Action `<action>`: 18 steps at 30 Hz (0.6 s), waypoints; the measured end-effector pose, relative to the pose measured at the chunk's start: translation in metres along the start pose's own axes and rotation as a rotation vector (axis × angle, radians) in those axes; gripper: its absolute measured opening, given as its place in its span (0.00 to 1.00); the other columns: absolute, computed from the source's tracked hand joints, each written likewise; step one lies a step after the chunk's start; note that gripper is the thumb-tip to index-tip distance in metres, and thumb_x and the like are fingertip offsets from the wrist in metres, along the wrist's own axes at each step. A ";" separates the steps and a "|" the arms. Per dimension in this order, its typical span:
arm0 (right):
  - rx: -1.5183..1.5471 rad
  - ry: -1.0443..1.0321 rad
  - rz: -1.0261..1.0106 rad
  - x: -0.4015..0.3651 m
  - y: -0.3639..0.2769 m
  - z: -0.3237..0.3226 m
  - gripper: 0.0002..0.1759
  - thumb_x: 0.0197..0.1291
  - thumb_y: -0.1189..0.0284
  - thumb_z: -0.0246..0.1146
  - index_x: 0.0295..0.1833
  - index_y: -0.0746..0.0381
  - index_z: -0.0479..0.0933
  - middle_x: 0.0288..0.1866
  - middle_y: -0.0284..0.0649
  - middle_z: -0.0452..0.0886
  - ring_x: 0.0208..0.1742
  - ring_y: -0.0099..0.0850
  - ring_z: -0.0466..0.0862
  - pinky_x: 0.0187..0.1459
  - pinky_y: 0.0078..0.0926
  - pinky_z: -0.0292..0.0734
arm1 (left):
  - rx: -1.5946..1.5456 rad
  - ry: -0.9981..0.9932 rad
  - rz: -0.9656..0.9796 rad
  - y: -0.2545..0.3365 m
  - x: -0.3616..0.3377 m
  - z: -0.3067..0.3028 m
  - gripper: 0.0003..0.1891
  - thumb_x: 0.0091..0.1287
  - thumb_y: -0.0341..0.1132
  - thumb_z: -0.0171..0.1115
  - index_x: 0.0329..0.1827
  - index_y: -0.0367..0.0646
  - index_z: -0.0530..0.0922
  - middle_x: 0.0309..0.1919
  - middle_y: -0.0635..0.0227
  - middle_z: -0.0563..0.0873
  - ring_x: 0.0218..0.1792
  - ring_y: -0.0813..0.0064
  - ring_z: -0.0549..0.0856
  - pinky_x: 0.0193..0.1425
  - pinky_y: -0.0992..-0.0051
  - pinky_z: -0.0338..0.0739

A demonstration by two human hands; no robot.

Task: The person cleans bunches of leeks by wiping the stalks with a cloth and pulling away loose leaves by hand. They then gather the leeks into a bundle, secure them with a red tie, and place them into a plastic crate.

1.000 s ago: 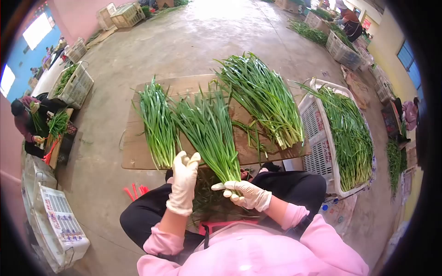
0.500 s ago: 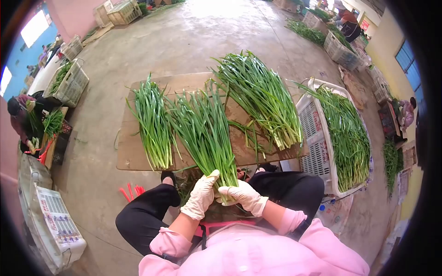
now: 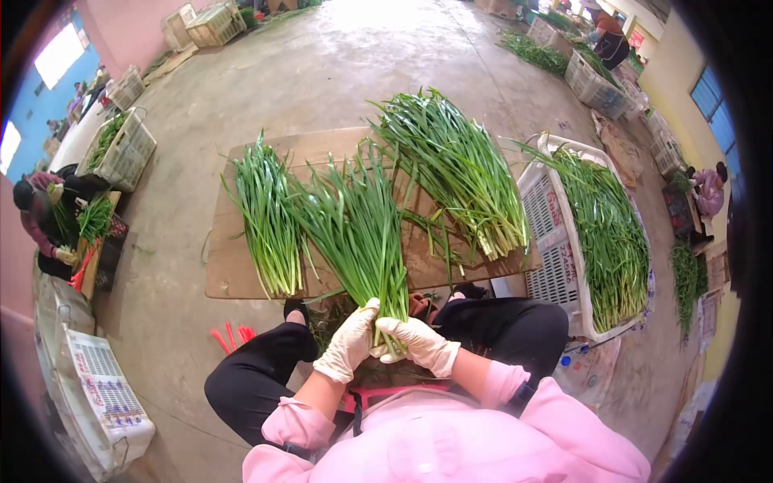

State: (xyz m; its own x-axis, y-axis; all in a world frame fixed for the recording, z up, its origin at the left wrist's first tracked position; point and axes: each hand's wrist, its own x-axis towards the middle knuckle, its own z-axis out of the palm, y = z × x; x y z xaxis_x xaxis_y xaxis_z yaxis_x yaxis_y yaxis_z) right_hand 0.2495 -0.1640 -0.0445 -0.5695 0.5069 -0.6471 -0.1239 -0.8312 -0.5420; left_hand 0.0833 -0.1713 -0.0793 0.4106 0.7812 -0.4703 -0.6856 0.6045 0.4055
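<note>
Both hands wear pale gloves and close round the stem ends of a bunch of green leafy stalks point(image 3: 362, 233). My left hand point(image 3: 349, 343) grips it from the left, and my right hand point(image 3: 422, 344) from the right, close beside it. The bunch's leaves spread forward over a brown board point(image 3: 322, 146). On the board, a smaller bunch point(image 3: 270, 221) lies to the left and a large pile point(image 3: 459, 177) to the right. A few loose stalks point(image 3: 435, 229) lie between the held bunch and the large pile.
A white crate point(image 3: 555, 241) full of stalks stands right of the board. Red strips point(image 3: 232, 336) lie by my left knee. At the far left a person point(image 3: 48, 213) works at a low table; other people are at the right and back right. An upturned white crate point(image 3: 105, 390) is lower left.
My right hand has shifted slightly left along the stem ends, closer to my left hand. The person at the left has moved their hands.
</note>
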 end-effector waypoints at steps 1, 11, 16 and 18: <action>-0.116 0.071 0.005 0.000 -0.002 0.005 0.21 0.67 0.55 0.69 0.57 0.59 0.80 0.45 0.39 0.88 0.40 0.31 0.89 0.36 0.28 0.86 | 0.065 0.025 0.008 0.001 -0.001 0.005 0.19 0.81 0.44 0.51 0.66 0.40 0.75 0.53 0.59 0.86 0.50 0.64 0.87 0.56 0.63 0.84; -0.166 0.010 -0.264 0.004 0.013 -0.014 0.23 0.68 0.66 0.63 0.65 0.62 0.72 0.47 0.40 0.86 0.41 0.31 0.89 0.36 0.28 0.83 | 0.209 0.274 0.076 0.009 -0.017 0.024 0.23 0.78 0.48 0.58 0.66 0.42 0.75 0.52 0.63 0.87 0.46 0.68 0.87 0.49 0.66 0.84; -1.210 0.450 -0.667 -0.021 0.017 0.011 0.20 0.67 0.71 0.60 0.62 0.62 0.71 0.40 0.37 0.84 0.30 0.34 0.86 0.30 0.30 0.79 | 0.339 0.120 0.353 0.003 -0.023 0.054 0.24 0.70 0.43 0.71 0.65 0.51 0.72 0.56 0.75 0.80 0.54 0.79 0.81 0.56 0.74 0.79; -1.731 0.649 -0.784 -0.035 0.018 0.018 0.23 0.63 0.73 0.60 0.63 0.65 0.70 0.38 0.44 0.83 0.28 0.41 0.86 0.30 0.35 0.79 | 0.183 0.180 0.261 0.001 -0.019 0.073 0.23 0.70 0.37 0.71 0.65 0.51 0.72 0.50 0.70 0.83 0.50 0.75 0.84 0.55 0.68 0.81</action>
State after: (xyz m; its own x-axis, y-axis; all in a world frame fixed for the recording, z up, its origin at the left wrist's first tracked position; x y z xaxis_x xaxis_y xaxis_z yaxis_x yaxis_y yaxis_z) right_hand 0.2529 -0.2011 -0.0220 -0.4196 0.9026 0.0958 0.8391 0.4260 -0.3383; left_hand 0.1185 -0.1744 -0.0133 0.1123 0.8828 -0.4562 -0.6276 0.4189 0.6562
